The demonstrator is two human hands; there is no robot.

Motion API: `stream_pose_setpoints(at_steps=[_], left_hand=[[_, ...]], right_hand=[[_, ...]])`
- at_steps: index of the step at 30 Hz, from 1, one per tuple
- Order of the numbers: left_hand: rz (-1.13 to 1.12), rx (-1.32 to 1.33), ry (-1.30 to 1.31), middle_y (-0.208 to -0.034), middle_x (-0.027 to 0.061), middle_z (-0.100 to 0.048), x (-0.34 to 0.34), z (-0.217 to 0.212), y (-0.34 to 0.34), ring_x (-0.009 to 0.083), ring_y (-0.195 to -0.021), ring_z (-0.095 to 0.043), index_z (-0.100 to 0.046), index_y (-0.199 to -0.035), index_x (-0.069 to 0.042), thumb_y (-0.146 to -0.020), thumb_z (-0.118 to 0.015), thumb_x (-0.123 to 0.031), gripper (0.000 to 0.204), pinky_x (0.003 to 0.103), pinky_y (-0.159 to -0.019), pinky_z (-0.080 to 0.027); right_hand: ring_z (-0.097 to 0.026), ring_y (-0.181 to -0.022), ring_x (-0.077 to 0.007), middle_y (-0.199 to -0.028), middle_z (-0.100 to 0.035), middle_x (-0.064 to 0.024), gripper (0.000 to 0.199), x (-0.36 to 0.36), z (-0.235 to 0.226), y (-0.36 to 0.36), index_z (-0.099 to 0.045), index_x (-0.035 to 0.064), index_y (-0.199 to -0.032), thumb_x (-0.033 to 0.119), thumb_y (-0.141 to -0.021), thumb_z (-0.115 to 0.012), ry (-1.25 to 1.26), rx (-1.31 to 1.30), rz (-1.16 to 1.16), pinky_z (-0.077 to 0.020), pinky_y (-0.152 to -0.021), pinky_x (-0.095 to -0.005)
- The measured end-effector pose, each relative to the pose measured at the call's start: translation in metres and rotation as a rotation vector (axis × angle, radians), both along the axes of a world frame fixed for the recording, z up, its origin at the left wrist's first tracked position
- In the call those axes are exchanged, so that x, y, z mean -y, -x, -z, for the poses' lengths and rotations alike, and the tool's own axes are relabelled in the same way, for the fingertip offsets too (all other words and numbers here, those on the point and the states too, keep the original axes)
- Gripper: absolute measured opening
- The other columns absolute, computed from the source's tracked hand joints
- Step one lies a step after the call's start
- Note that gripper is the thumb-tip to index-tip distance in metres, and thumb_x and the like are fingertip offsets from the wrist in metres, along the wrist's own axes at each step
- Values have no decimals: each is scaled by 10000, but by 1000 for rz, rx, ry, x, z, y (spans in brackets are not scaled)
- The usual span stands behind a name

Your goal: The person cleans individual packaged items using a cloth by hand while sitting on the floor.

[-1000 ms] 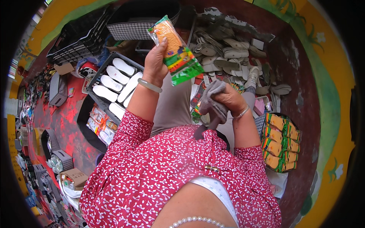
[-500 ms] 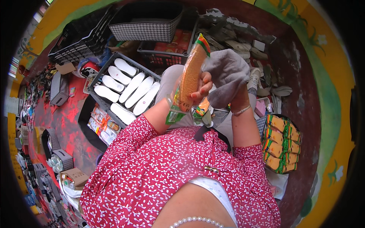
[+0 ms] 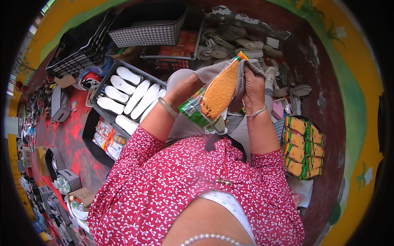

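At the left, on the red floor (image 3: pixel 80 164), there is a dark basket (image 3: pixel 88 133) with several wrapped packages (image 3: pixel 108 137); no hand is touching them. Just beside it, a grey crate (image 3: pixel 108 117) holds white insoles (image 3: pixel 136 97), laid flat next to one another, so this lot seems to me already in order.

Then comes the left hand (image 3: pixel 182 89). Its fingers are hidden, and I cannot tell whether this grip is on the packet, on the cloth or on both. In the middle is the packet (image 3: pixel 225 88) itself, with an orange insole (image 3: pixel 218 99) showing through the clear wrap; it is held up in the air, tilted, between the two hands. The grey cloth (image 3: pixel 210 70) passes behind it and touches its upper part. From this I judge that the wiping of this packet is begun but not finished. The right hand (image 3: pixel 253 88) has its grip closed around the cloth, near the packet's top end.

Farther behind, a heap of soles (image 3: pixel 248 44) lies without order. At the right, a checked basket (image 3: pixel 280 129) carries similar orange packets (image 3: pixel 304 145) in two columns; these are probably done, and the held one remains apart from them.
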State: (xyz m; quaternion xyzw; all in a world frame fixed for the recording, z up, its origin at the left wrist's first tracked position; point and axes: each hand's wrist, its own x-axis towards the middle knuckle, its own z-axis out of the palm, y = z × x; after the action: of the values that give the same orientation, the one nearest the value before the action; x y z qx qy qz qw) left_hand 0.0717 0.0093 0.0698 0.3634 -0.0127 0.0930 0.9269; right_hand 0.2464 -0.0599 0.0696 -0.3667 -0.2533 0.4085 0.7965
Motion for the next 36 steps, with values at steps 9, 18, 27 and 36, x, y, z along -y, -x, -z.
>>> stream_pose_setpoints(at_steps=[9, 18, 27, 36], left_hand=[[-278, -72, -257, -1149, 115, -567, -8, -2, 10, 150, -999, -566, -443, -1231, 79, -858, -575, -234, 504, 265, -889, -431], [-17, -359, -236, -1102, 89, -602, -12, 15, 9, 137, -970, -592, -488, -1182, 54, -779, -628, -61, 442, 252, -874, -435], [-257, -384, -263, -1075, 78, -609, -4, 0, 25, 142, -947, -596, -500, -1187, 29, -790, -623, -113, 439, 262, -858, -437], [-242, -301, -239, -1091, 82, -599, 13, 3, 11, 146, -975, -583, -496, -1183, 30, -797, -618, -87, 422, 274, -877, -434]], right_hand=[[-526, -821, -94, -876, -591, -19, 298, -8, 16, -6, -585, 2, -993, 287, -911, -553, 77, 322, 132, -430, -742, -216], [-603, -796, -181, -931, -621, -81, 379, -2, 18, -22, -588, -4, -1011, 348, -937, -469, 170, 7, 123, -495, -708, -315], [-595, -958, -241, -1068, -607, -91, 543, 26, 25, -66, -547, 54, -1116, 442, -758, -670, -44, -200, -201, -501, -829, -393], [-609, -894, -161, -984, -638, -52, 243, 3, 15, -2, -602, 49, -1037, 119, -812, -663, -130, -334, -160, -501, -804, -290]])
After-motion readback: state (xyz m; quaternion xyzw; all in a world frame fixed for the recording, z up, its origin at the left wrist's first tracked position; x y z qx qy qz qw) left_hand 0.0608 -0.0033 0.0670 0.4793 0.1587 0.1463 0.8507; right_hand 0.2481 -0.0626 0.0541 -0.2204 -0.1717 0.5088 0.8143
